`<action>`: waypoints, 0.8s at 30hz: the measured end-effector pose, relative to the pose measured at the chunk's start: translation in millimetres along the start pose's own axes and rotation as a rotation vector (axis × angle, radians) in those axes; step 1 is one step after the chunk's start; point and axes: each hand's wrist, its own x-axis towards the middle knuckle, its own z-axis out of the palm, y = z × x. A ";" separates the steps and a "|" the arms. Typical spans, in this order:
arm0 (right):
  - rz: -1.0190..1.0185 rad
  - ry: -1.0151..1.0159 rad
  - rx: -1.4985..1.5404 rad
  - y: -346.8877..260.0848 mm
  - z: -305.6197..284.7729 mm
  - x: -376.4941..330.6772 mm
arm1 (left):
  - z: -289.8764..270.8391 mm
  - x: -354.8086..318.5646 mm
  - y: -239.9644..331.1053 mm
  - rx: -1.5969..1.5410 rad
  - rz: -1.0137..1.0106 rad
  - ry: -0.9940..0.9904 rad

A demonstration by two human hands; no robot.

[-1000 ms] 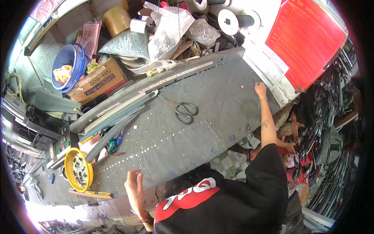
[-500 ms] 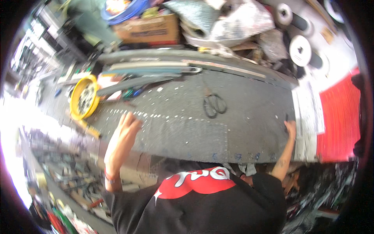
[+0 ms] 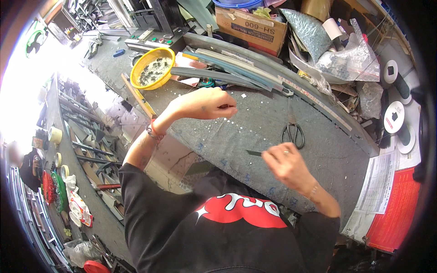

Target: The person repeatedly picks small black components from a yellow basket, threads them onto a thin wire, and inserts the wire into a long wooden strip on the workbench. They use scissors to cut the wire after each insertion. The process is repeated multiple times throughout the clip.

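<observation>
While left hand pinching, right hand grip on dark strip: cluttered grey workbench, scissors.

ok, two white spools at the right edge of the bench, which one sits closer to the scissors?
The lower white spool, level with the scissors and just beyond the bench's raised edge. The other white spool lies farther up, beside the clear plastic bag.

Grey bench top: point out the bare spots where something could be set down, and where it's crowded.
Bare grey bench top lies between the scissors and the papers, and between the left hand and right hand, apart from small white bits. Crowded: the back edge with long strips, cardboard box, plastic bags, and the yellow bowl.
</observation>
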 end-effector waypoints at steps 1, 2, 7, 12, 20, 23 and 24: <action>-0.077 0.011 -0.027 -1.5 8.9 11.9 | 2.0 -2.7 2.4 -0.022 0.031 0.098; -0.099 0.009 -0.079 -1.3 17.2 21.5 | 4.0 -7.2 5.5 -0.070 0.023 0.167; -0.121 0.120 -0.190 13.1 46.5 49.9 | 29.9 -38.3 36.8 -0.465 -0.132 0.332; -0.112 0.193 -0.137 18.2 58.4 55.0 | 62.6 -54.6 54.9 -0.814 -0.163 0.478; -0.057 0.338 -0.161 35.2 73.3 61.7 | 145.9 -43.4 54.3 -0.482 -0.154 0.703; -0.027 0.444 -0.178 44.9 72.9 62.1 | 173.1 -24.9 35.3 -0.434 -0.211 0.952; -0.023 0.454 -0.196 47.3 72.4 62.5 | 178.9 -19.0 28.3 -0.650 -0.162 0.911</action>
